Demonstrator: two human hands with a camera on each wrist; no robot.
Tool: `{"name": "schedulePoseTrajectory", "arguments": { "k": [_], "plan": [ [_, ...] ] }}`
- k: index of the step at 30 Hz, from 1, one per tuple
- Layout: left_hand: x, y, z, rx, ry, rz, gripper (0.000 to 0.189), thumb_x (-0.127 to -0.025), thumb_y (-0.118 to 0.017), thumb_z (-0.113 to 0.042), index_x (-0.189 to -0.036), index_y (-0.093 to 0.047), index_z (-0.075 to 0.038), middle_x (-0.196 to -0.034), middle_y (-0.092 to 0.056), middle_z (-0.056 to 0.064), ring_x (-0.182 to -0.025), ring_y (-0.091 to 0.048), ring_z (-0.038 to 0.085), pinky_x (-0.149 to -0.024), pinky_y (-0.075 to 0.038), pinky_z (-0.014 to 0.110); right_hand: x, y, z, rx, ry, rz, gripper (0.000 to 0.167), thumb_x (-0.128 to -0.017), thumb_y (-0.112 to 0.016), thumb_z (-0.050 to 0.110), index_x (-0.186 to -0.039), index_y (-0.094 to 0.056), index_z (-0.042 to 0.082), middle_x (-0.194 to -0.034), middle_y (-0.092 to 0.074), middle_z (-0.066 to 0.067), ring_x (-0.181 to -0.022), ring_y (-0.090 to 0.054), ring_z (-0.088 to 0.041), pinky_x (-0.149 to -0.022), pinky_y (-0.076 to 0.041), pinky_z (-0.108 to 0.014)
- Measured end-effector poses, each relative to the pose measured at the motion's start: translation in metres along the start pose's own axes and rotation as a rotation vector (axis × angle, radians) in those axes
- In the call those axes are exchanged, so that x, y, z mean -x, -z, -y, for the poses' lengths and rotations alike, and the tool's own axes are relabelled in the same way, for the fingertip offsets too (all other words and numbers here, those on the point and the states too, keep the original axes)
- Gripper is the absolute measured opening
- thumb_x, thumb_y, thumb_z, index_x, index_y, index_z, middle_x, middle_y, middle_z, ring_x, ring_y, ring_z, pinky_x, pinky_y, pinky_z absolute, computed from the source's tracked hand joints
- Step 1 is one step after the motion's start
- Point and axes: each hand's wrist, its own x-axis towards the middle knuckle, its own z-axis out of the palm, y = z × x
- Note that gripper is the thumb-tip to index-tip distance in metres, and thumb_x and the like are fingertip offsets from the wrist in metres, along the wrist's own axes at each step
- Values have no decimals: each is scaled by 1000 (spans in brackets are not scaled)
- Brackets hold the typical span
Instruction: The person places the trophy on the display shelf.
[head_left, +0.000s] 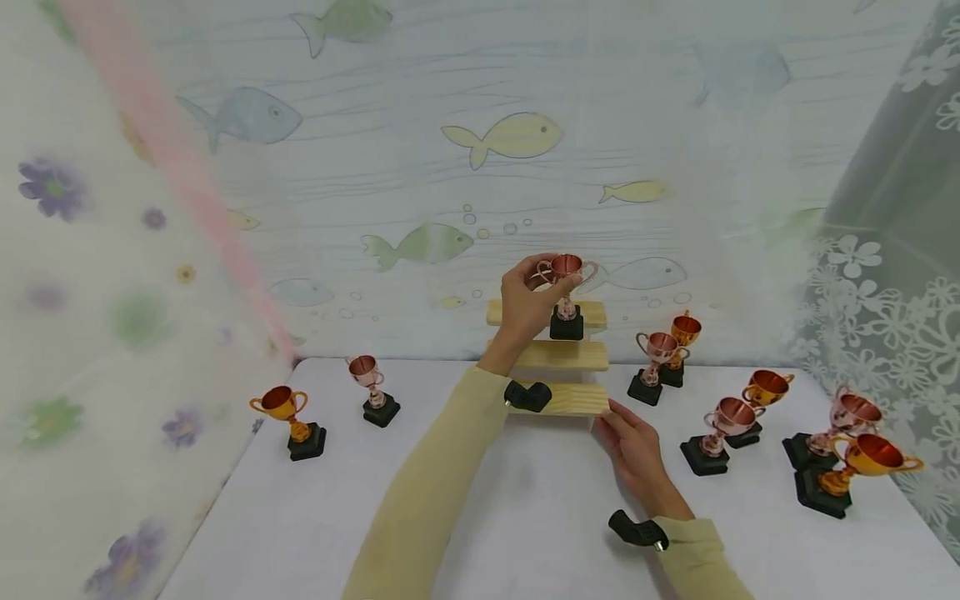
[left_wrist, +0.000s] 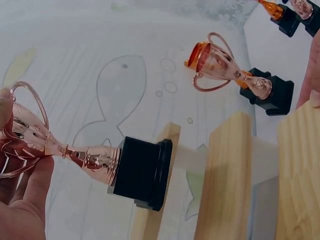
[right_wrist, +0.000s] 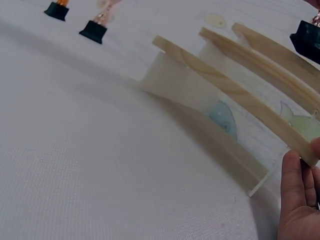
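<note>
My left hand (head_left: pixel 525 302) grips a small rose-gold trophy cup (head_left: pixel 567 304) with a black base by its bowl and handle. The cup is upright at the top of a three-step display stand (head_left: pixel 558 357) with pale wooden planks. In the left wrist view, the trophy's black base (left_wrist: pixel 142 170) is at the top plank (left_wrist: pixel 170 145); whether it bears fully on it I cannot tell. My right hand (head_left: pixel 636 457) pinches the right end of the lowest plank, thumb above and fingers beneath in the right wrist view, where the plank (right_wrist: pixel 235 92) runs up leftward.
On the white table (head_left: pixel 525 517), a gold trophy (head_left: pixel 300 431) and a rose-gold one (head_left: pixel 367 375) stand left of the stand. Several gold and rose-gold trophies, among them a near gold one (head_left: pixel 832 479), stand to the right. Behind hangs a fish-patterned curtain (head_left: pixel 375 183).
</note>
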Motion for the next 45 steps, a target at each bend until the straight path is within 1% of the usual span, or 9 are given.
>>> {"name": "schedulePoseTrajectory", "arguments": {
  "k": [5,11,18,24,27,32,40,42,45],
  "plan": [
    [-7,-2,0,-51,-11,-1,43,-88,-80,-9,-127,-65,2,-119,-64,20,-103,-67,30,-82,-56,23,1,-2,0,2,10,10,53,-107,-46,6,-157,-30,-2,-151,-42,-15,-100,-64,3,-104,-49,-19],
    [-14,-11,8,-113,-18,2,41,-89,-80,-10,-126,-65,0,-118,-65,19,-106,-67,29,-85,-58,25,5,-4,-2,13,9,17,54,-107,-45,5,-158,-28,-2,-154,-38,-16,-100,-63,4,-103,-49,-19],
    [-22,-25,13,-129,-31,-123,40,-85,-83,-12,-120,-69,0,-111,-69,18,-101,-67,27,-83,-57,23,5,-4,-2,-5,27,12,53,-106,-48,5,-156,-30,-4,-128,-55,-1,-99,-65,3,-102,-50,-20],
    [-27,-42,17,-84,-16,-178,38,-84,-84,-10,-118,-69,-1,-110,-69,18,-99,-68,29,-81,-57,22,6,-4,0,-3,7,13,53,-107,-47,6,-157,-30,-1,-145,-46,-10,-100,-64,3,-103,-49,-20],
    [-28,-51,18,-76,-6,-181,39,-84,-84,-11,-118,-68,-1,-111,-69,18,-100,-69,29,-80,-57,20,7,-2,0,8,-3,4,53,-107,-47,8,-158,-30,0,-151,-41,-12,-100,-64,3,-104,-49,-20],
    [-28,-61,17,-81,8,-193,39,-85,-84,-11,-119,-68,-1,-111,-69,18,-99,-69,28,-79,-56,18,7,1,0,0,-11,-13,53,-108,-47,10,-158,-31,2,-145,-47,-8,-101,-65,2,-104,-49,-21],
    [-31,-64,19,-59,17,-162,37,-87,-81,-10,-120,-67,-2,-112,-68,17,-99,-69,29,-73,-54,15,7,-1,1,-6,-8,4,54,-107,-47,7,-158,-29,1,-145,-46,-8,-100,-65,3,-103,-49,-20],
    [-31,-64,20,-37,29,-145,37,-87,-81,-10,-121,-66,-3,-112,-67,18,-99,-69,29,-65,-53,17,7,-1,1,-10,-6,4,54,-107,-47,7,-158,-30,1,-141,-49,-6,-100,-65,2,-103,-50,-20],
    [-32,-64,21,-26,49,-129,37,-88,-80,-11,-122,-65,-5,-114,-66,16,-99,-68,26,-62,-52,18,7,-1,1,-19,3,12,54,-107,-48,7,-157,-30,-1,-129,-55,0,-100,-65,2,-102,-50,-20]
  ]
}}
